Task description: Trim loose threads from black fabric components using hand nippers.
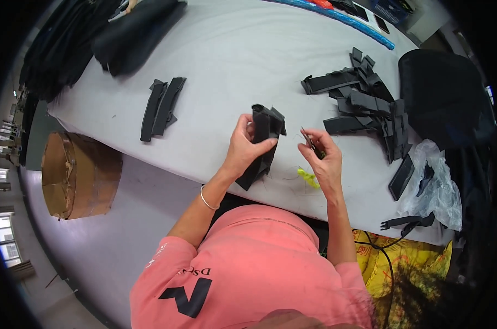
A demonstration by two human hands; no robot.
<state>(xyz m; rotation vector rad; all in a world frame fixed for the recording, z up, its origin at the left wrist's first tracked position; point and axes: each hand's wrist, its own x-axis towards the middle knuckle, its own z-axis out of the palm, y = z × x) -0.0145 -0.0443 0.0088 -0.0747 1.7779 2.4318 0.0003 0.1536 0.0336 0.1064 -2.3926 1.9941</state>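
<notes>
In my left hand (245,147) is a folded black fabric strip (266,129), gripped with the thumb across its near face, above the table's front edge. The strip stands at a slant, and a loose flap shows at its upper right. Just to the right, my right hand (325,159) is closed around small dark thread snips (311,142), their tips pointing up and left. A gap separates the snips from the fabric. Below my right hand is a bright yellow-green strip (308,177); whether it is tied to the snips I cannot tell.
A heap of black fabric strips (369,104) lies on the white-covered table (221,66) at right, with two more strips (162,109) at left. Dark cloth (138,38) covers the far left corner. A phone (401,177), plastic bag (443,192) and buckle strap (407,221) lie near right.
</notes>
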